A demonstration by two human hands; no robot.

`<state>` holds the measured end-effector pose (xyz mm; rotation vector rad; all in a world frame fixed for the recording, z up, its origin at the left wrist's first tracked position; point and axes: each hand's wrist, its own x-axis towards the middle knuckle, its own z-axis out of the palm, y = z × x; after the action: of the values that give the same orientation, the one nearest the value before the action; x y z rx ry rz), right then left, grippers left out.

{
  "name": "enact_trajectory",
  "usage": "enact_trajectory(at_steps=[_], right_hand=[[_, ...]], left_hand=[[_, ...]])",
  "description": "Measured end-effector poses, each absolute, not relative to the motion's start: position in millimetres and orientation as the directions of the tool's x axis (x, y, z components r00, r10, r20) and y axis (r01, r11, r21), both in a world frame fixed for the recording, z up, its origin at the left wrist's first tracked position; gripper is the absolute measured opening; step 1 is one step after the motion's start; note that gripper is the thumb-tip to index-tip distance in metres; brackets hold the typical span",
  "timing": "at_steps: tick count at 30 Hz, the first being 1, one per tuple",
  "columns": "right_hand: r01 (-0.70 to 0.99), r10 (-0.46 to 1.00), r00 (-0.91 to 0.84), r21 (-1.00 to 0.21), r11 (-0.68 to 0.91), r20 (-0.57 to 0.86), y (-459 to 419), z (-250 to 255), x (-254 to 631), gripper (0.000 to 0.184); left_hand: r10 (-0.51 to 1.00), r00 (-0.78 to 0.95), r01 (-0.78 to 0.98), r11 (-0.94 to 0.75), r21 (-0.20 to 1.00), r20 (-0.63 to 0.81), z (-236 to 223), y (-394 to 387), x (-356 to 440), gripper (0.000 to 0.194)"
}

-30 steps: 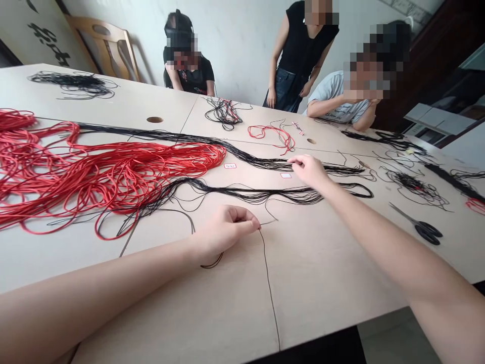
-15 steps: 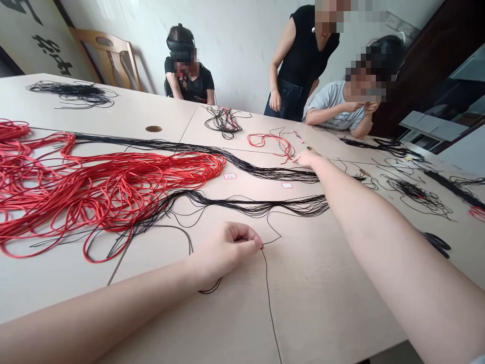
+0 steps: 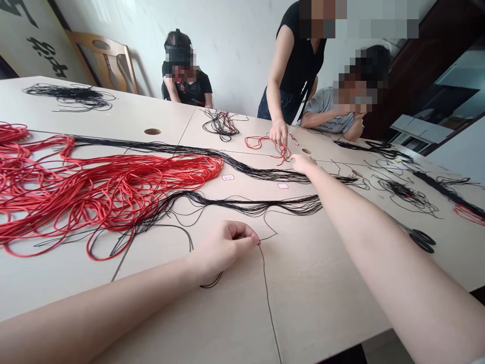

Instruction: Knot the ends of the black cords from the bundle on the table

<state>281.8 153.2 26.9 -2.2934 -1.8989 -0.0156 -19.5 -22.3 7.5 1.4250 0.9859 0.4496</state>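
My left hand (image 3: 223,251) is low over the table, thumb and fingertips pinched on a thin black cord (image 3: 266,283). One length runs from the fingertips down to the near side, and loops of it hang below the wrist. My right hand (image 3: 304,164) reaches far across, its index finger stretched out beside a small bunch of red cord (image 3: 254,142). It holds nothing that I can see. Another person's hand (image 3: 279,132) comes down onto the same bunch from the far side. Between my hands lies a long bundle of black cords (image 3: 242,202).
A large heap of red cord (image 3: 151,177) covers the left of the table (image 3: 322,303). A second black bundle (image 3: 257,173) lies beyond, near two small labels (image 3: 228,177). Scissors (image 3: 421,238) lie by my right forearm. Several people are across the table.
The standing person's hand has moved from their side down to the red cord bunch. My hands keep nearly the same pose; the view has shifted slightly.
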Motion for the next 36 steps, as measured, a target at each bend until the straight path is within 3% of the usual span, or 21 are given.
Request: enact_trajectory(at_steps=[4,7,8,10,12,18,21,28,36], right_hand=[[0.937,0.96,0.099,-0.35,0.0,0.263,109.8,29.4,236.8,0.032],[0.85,0.967,-0.067,-0.492,0.185,0.248,47.0,17.6,196.5,0.036],[0.788,0.961,-0.153,-0.558,0.259,0.23,23.7,12.9,185.2,0.035],[0.477,0.915,-0.372,-0.812,0.336,0.159,-17.8,5.1,169.0,0.031],[0.382,0.889,-0.445,-0.875,0.298,0.108,-45.2,1.3,162.5,0.029],[0.456,0.926,-0.378,-0.87,0.187,0.001,-52.0,1.3,172.7,0.013],[0.497,0.945,-0.326,-0.848,0.182,0.012,-49.9,0.8,173.1,0.017],[0.565,0.946,-0.226,-0.76,0.322,0.233,-59.8,3.9,161.5,0.01],[0.624,0.815,-0.285,-0.548,0.557,0.504,-69.5,-2.2,158.5,0.009]], left_hand=[[0.794,0.558,0.291,0.087,0.953,-0.243,4.7,-22.4,-19.1,0.023],[0.8,0.561,0.298,0.043,0.954,-0.211,4.7,-23.4,-18.1,0.023],[0.804,0.562,0.294,0.027,0.955,-0.196,5.0,-23.7,-17.7,0.022],[0.809,0.564,0.274,0.005,0.962,-0.165,5.9,-24.2,-17.2,0.022],[0.81,0.568,0.25,0.002,0.968,-0.148,7.1,-24.5,-17.0,0.02],[0.818,0.544,0.262,0.045,0.964,-0.186,9.6,-25.4,-16.4,0.019],[0.808,0.56,0.258,0.038,0.965,-0.181,9.1,-25.7,-16.1,0.019],[0.826,0.551,0.286,-0.052,0.957,-0.12,5.8,-27.0,-15.2,0.015],[0.782,0.62,0.314,-0.165,0.935,-0.07,3.0,-27.2,-13.8,0.012]])
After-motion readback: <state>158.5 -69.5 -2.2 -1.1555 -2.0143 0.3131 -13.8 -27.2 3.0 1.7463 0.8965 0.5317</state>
